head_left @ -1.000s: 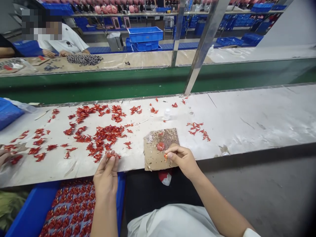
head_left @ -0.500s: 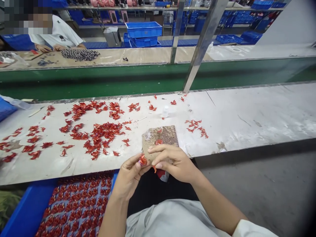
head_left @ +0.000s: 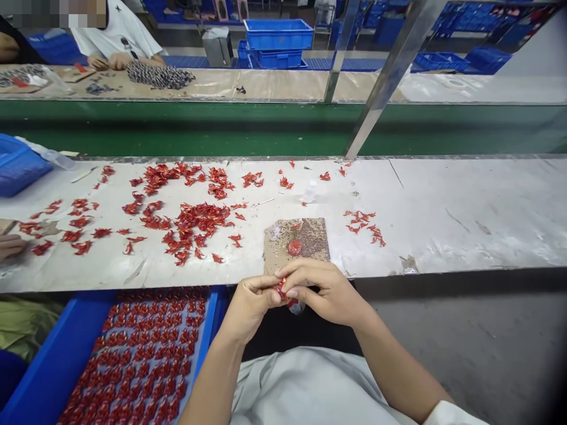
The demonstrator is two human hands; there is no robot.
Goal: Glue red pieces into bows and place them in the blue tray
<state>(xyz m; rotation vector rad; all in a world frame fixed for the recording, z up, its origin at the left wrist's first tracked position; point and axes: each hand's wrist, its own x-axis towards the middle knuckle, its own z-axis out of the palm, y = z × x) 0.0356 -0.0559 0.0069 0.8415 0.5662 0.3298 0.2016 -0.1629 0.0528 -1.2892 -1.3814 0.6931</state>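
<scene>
My left hand (head_left: 254, 304) pinches a small red plastic figure part (head_left: 282, 287) at the table's front edge. The fingers of my right hand (head_left: 321, 289) close on the same part from the other side, so the two hands meet around it. Fingertips cover most of its shape. Just beyond my hands lies a speckled brown board (head_left: 312, 233) with a round red blob (head_left: 294, 248) on it. Loose red pieces (head_left: 201, 219) are heaped on the table to the left of the board.
A blue crate (head_left: 57, 354) at lower left holds rows of red pieces. Smaller red pieces (head_left: 365, 223) lie right of the board, near a small clear bottle (head_left: 309, 192). Slanted metal posts (head_left: 381, 88) rise behind. Another person's hand (head_left: 11, 247) rests at the left edge.
My right hand has come together with my left, and both now grip the red part, which was in the left fingers with a small orange-red piece at the right. The view has shifted slightly.
</scene>
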